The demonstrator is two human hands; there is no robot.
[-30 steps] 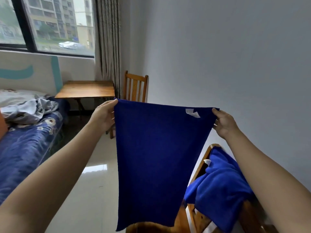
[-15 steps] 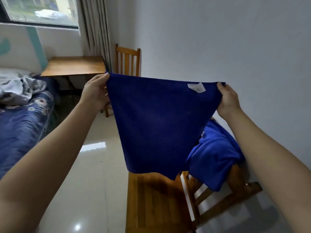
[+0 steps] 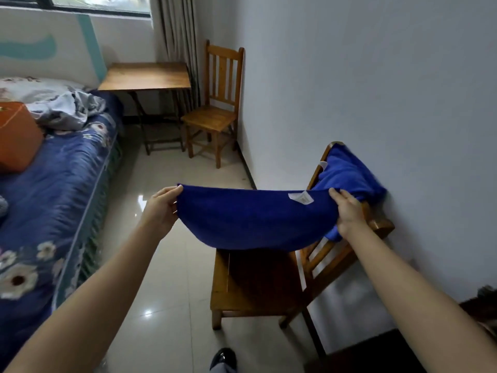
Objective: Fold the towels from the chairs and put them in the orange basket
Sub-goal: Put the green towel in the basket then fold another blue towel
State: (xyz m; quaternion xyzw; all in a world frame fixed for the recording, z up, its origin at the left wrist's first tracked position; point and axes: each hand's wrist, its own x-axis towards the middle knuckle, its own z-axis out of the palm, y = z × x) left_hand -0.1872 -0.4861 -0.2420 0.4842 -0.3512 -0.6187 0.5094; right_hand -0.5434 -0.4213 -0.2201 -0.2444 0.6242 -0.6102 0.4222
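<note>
While the left hand [image 3: 161,208] and the right hand [image 3: 349,214] are stretching the dark blue towel [image 3: 255,224] between them, each grip is pinching one upper corner, with fingers curling round the hem. The towel is sagging in a shallow bow over the seat of the near chair [image 3: 255,289], and its white label [image 3: 301,198] is showing just beside the right hand. I cannot tell whether the lowest edge is touching the seat, or whether the cloth is already doubled.

A second, brighter blue towel [image 3: 349,173] is lying bunched over the backrest of that same chair, unfolded and waiting its turn. The orange basket [image 3: 18,135] is sitting on the bed [image 3: 53,197], well apart to the left, and its inside is not showing from this angle. A far chair [image 3: 215,114] is standing against the wall beside a wooden surface [image 3: 145,76].

Judging from this, the task is looking early. One towel is being handled but is not yet a finished fold, another is still hanging on the chair, and nothing is visibly resting in the basket. Both towels are still needing the carry across to the bed.
</note>
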